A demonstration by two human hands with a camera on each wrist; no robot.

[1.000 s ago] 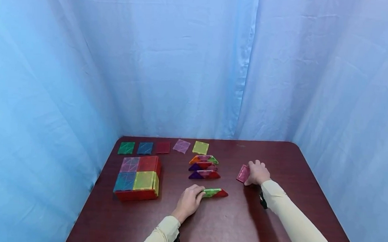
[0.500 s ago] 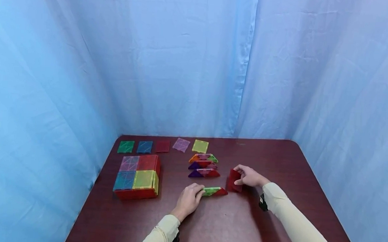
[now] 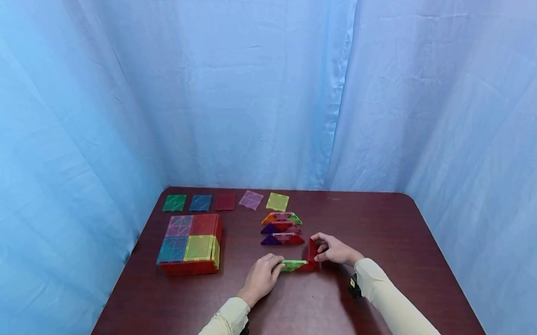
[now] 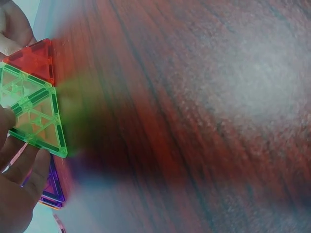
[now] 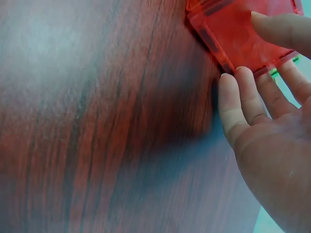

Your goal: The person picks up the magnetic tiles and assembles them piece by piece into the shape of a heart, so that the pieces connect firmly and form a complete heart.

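Observation:
In the head view my left hand (image 3: 261, 276) pinches the left end of an upright strip of translucent magnetic tiles. Two green triangle tiles (image 4: 35, 119) and a red triangle tile (image 4: 40, 59) make up that strip. At its right end my right hand (image 3: 337, 250) holds a red square tile (image 5: 238, 36) on edge, thumb on one face and fingertips along its border. The square stands crosswise to the strip, right at the red triangle. Behind the hands stand several short strips of triangles (image 3: 283, 239), in purple, red, pink, orange and green.
A low box (image 3: 189, 269) built of coloured square tiles sits on the left of the dark wooden table (image 3: 408, 273). Flat square tiles lie in a row along the back, among them a green tile (image 3: 174, 203) and a yellow tile (image 3: 277, 202). Blue curtains (image 3: 254, 87) surround the table.
My right hand has picked up the square tile from the table at the right, stood it on edge and brought it left to the strip's end. My left hand has stayed in place.

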